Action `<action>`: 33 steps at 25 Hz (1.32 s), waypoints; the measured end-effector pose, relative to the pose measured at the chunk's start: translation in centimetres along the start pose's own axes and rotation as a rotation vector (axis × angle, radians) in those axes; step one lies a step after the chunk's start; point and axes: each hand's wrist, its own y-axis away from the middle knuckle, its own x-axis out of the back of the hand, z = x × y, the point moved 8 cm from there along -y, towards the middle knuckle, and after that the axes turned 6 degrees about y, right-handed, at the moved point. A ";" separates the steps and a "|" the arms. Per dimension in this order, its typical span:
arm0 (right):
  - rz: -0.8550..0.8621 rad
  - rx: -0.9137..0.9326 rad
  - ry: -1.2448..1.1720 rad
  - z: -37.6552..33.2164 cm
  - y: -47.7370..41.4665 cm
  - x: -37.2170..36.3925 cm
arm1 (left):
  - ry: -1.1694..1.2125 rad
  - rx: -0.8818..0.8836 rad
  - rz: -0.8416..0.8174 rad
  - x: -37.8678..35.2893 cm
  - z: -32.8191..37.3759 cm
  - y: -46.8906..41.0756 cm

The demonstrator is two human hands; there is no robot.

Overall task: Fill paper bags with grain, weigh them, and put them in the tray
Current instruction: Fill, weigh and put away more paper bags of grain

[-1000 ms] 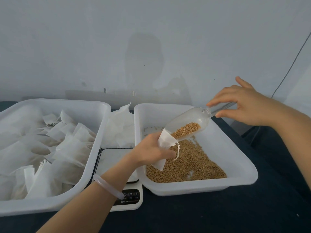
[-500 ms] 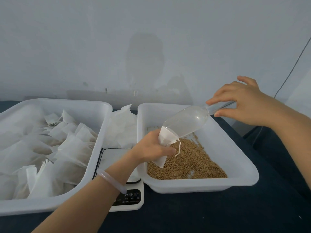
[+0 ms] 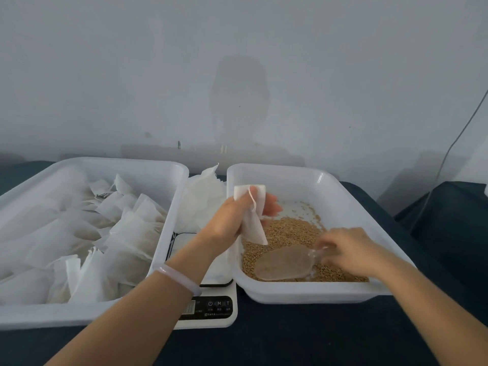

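Note:
My left hand [image 3: 232, 220] grips a small white paper bag [image 3: 252, 215] upright over the left edge of the white grain tray [image 3: 343, 196]; a thin drawstring hangs down the bag's front. Brown grain [image 3: 285, 231] lies on that tray's floor. My right hand [image 3: 351, 249] holds the handle of a clear plastic scoop [image 3: 284, 262], which lies low on the grain at the tray's front. A white scale [image 3: 208, 307] sits between the two trays, partly under my left forearm. The left tray [image 3: 163, 170] holds several white bags.
A stack of loose white paper bags [image 3: 203, 199] stands behind the scale between the trays. The dark tabletop [image 3: 290, 336] runs along the front. A pale wall rises close behind, and a thin cable [image 3: 459, 136] hangs at the right.
My right hand has swung the scoop down from the bag's mouth onto the grain at the tray's front. My left hand has turned the bag upright and lifted it slightly back.

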 end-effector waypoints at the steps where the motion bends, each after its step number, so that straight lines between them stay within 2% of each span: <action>1: -0.031 -0.004 0.038 -0.3 -0.3 -0.6 | 0.011 -0.017 -0.051 -0.1 0.6 0.1; 3: -0.029 -0.002 0.044 -1.3 -0.7 -0.4 | -0.023 -0.051 -0.154 -0.4 2.2 0.6; 4: 0.013 0.027 -0.096 -2.6 -0.8 0.4 | -0.062 -0.057 -0.193 -0.6 3.0 0.9; 7: 0.102 0.303 -0.889 -9.3 -0.4 4.2 | -0.167 -0.058 -0.240 -1.3 4.4 1.8; 8: 0.092 0.413 -1.067 -11.3 -0.3 5.1 | -0.217 -0.078 -0.221 -1.3 4.5 1.9; 10: 0.071 0.559 -1.221 -14.4 -0.3 6.1 | -0.352 -0.124 -0.134 -0.5 4.8 2.2; 14: -0.021 0.587 -1.386 -16.9 -1.4 5.2 | -0.432 -0.178 -0.101 1.8 5.1 3.0; 15: -0.020 0.574 -1.370 -17.3 -1.6 5.0 | -0.449 -0.170 -0.100 2.3 5.0 3.1; 20: 0.251 0.367 -1.072 -18.0 -3.9 4.9 | -0.469 -0.144 0.049 7.7 4.9 3.7; 23: 0.315 0.292 -0.974 -18.1 -4.9 3.9 | -0.619 -0.081 0.039 9.4 4.4 4.1; 25: 0.314 0.285 -0.929 -18.0 -5.4 2.8 | -0.807 -0.042 0.069 10.5 3.5 3.7; 29: 0.269 0.354 -0.804 -18.3 -5.3 1.8 | -0.858 -0.005 0.161 11.6 2.7 3.1; 33: 0.243 0.355 -0.667 -18.4 -5.3 1.4 | -1.080 0.013 0.048 11.1 1.7 3.2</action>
